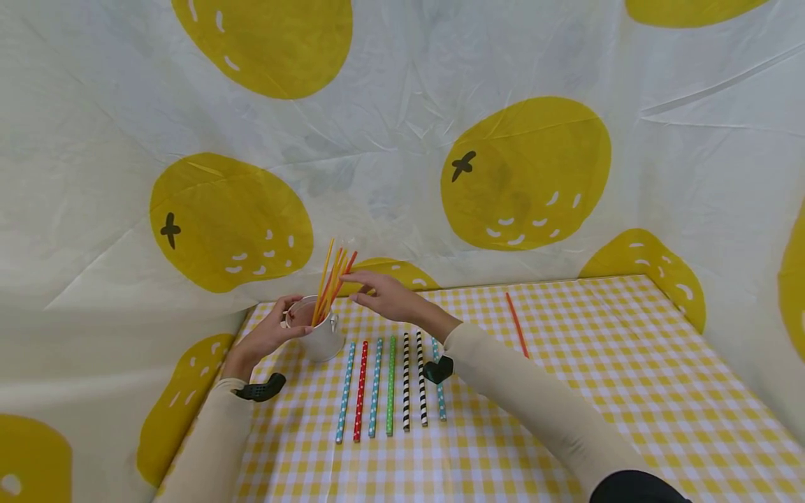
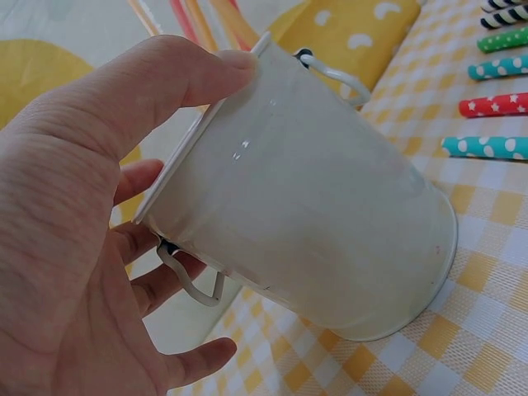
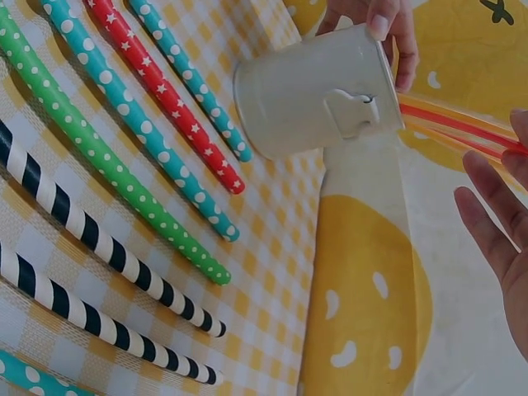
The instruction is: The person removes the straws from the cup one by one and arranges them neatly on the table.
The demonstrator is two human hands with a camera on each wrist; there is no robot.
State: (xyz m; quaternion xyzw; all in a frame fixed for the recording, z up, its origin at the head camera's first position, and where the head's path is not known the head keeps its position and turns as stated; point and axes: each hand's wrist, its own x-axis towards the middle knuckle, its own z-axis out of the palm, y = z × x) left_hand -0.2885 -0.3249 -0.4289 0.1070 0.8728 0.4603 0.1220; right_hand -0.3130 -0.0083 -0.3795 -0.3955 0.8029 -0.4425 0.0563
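Observation:
My left hand [image 1: 267,340] grips the rim of a white metal bucket [image 2: 297,198], thumb on the outer side and other fingers around the far side. The bucket stands on the cloth at the left and has small side handles. Several thin straws, yellow-orange [image 1: 323,283] and orange-red [image 3: 458,120], lean out of its mouth. My right hand [image 1: 383,297] is at these straws above the rim, and its fingertips seem to pinch an orange-red one. Its remaining fingers [image 3: 487,198] are spread in the right wrist view. The exact contact is partly hidden at that view's edge.
In front of the bucket lies a row of thick paper straws: blue dotted [image 1: 345,395], red starred [image 1: 360,391], green dotted [image 1: 391,384] and black-and-white striped [image 1: 406,381]. A lone orange-red straw [image 1: 517,323] lies farther right on the checked tablecloth [image 1: 566,335]. A lemon-patterned curtain [image 1: 390,195] hangs behind.

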